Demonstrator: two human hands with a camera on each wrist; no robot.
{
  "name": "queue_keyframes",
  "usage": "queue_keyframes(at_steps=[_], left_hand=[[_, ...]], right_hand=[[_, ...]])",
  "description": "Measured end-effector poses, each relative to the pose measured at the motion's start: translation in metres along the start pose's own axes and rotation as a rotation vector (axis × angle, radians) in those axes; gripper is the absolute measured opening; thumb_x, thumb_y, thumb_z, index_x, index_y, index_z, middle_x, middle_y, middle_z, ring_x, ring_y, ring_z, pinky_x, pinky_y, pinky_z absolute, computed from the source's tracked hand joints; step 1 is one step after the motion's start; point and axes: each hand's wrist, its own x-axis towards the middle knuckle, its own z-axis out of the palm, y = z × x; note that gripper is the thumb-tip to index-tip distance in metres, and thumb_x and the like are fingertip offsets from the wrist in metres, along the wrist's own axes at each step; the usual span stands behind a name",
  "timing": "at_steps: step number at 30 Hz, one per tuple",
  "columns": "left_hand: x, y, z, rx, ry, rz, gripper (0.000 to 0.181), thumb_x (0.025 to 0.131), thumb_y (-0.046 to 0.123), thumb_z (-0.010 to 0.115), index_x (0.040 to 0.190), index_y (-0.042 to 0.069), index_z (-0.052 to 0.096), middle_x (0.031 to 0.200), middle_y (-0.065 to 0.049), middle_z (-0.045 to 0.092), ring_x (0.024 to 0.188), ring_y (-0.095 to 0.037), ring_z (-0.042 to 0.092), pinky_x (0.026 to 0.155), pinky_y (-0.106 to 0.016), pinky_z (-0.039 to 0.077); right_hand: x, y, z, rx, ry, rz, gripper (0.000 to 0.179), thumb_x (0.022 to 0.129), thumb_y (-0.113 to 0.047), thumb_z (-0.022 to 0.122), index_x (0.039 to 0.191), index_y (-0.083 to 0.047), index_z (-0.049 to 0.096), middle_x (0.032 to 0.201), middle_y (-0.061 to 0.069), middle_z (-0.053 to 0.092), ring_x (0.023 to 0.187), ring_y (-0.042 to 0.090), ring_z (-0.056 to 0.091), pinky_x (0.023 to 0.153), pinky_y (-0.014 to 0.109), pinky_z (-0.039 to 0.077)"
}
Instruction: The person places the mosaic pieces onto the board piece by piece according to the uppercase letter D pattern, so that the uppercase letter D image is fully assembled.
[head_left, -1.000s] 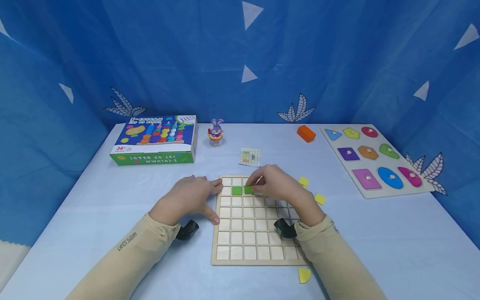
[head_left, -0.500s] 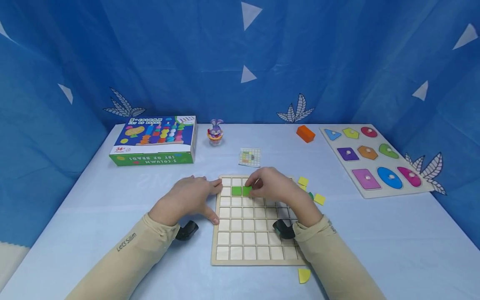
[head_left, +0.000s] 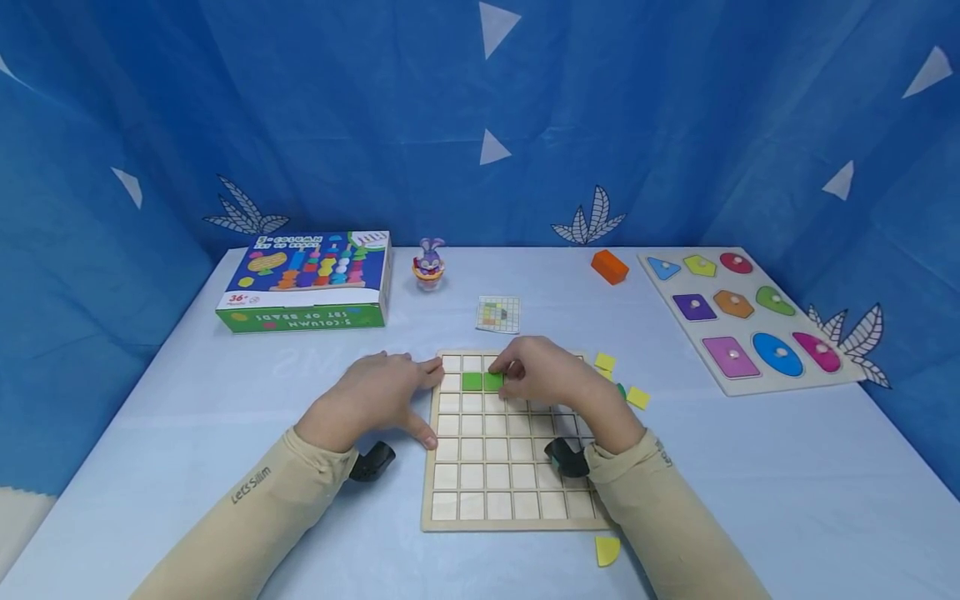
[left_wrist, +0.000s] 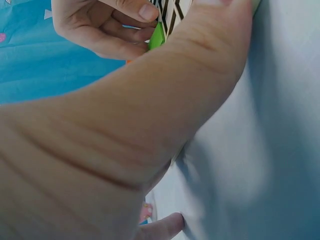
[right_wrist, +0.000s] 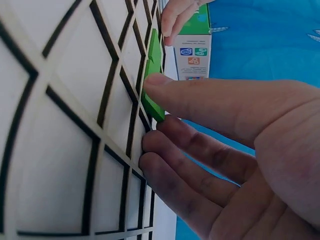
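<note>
A wooden grid board point(head_left: 471, 525) lies on the table in the head view. Two green square tiles sit side by side in its second row: the left tile point(head_left: 472, 381) and the right tile point(head_left: 492, 381). My right hand point(head_left: 551, 371) pinches the right tile at its edge; in the right wrist view the thumb point(right_wrist: 160, 82) presses on the green tile point(right_wrist: 152, 102), with the fingertips low against the grid. My left hand point(head_left: 371, 396) rests along the board's left edge, thumb and fingers spread. The left forearm fills much of the left wrist view.
Yellow pieces point(head_left: 637, 397) and a partly hidden dark green piece lie right of the board; a yellow quarter-round point(head_left: 607, 551) lies in front. Behind stand a pattern card point(head_left: 498, 314), bead-set box point(head_left: 303, 283), rabbit figure point(head_left: 429, 263), orange block point(head_left: 610, 267) and shape puzzle point(head_left: 738, 325).
The right green tile, slightly askew a second ago, now lies level beside the left one. My right hand has shifted slightly. My left hand stays at the board's edge.
</note>
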Motion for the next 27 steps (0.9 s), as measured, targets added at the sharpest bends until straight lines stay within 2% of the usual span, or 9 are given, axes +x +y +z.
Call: queue_keyframes(at_steps=[6, 11, 19, 27], left_hand=[[0.000, 0.000, 0.000, 0.004, -0.005, -0.001, 0.108, 0.062, 0.070, 0.081, 0.152, 0.019, 0.049, 0.155, -0.001, 0.045, 0.137, -0.036, 0.046, 0.113, -0.058, 0.032], [0.000, 0.000, 0.000, -0.004, -0.004, -0.001, 0.108, 0.062, 0.070, 0.081, 0.152, 0.019, 0.048, 0.155, -0.001, 0.045, 0.137, -0.036, 0.046, 0.114, -0.058, 0.031], [0.000, 0.000, 0.002, -0.007, 0.007, 0.001, 0.108, 0.062, 0.070, 0.081, 0.152, 0.020, 0.048, 0.154, -0.001, 0.046, 0.137, -0.036, 0.046, 0.114, -0.057, 0.032], [0.001, 0.000, 0.001, -0.001, -0.002, -0.004, 0.109, 0.062, 0.070, 0.081, 0.152, 0.019, 0.048, 0.155, -0.001, 0.045, 0.138, -0.038, 0.044, 0.114, -0.057, 0.031]], right_hand=[[0.000, -0.001, -0.001, -0.001, -0.006, 0.004, 0.029, 0.086, -0.007, 0.081, 0.114, -0.008, 0.076, 0.106, 0.001, 0.069, 0.094, 0.014, 0.064, 0.082, 0.032, 0.056], [-0.003, 0.001, -0.006, 0.044, -0.025, -0.007, 0.038, 0.083, -0.006, 0.083, 0.120, -0.008, 0.073, 0.113, 0.001, 0.069, 0.100, 0.017, 0.065, 0.085, 0.032, 0.056], [-0.015, 0.014, -0.026, 0.124, 0.001, 0.049, 0.044, 0.084, -0.008, 0.083, 0.126, -0.007, 0.070, 0.118, 0.009, 0.066, 0.108, 0.026, 0.064, 0.085, 0.036, 0.058], [-0.028, 0.029, -0.048, 0.086, 0.040, 0.109, 0.047, 0.086, -0.012, 0.081, 0.130, -0.008, 0.068, 0.123, 0.011, 0.065, 0.115, 0.031, 0.060, 0.085, 0.040, 0.058]])
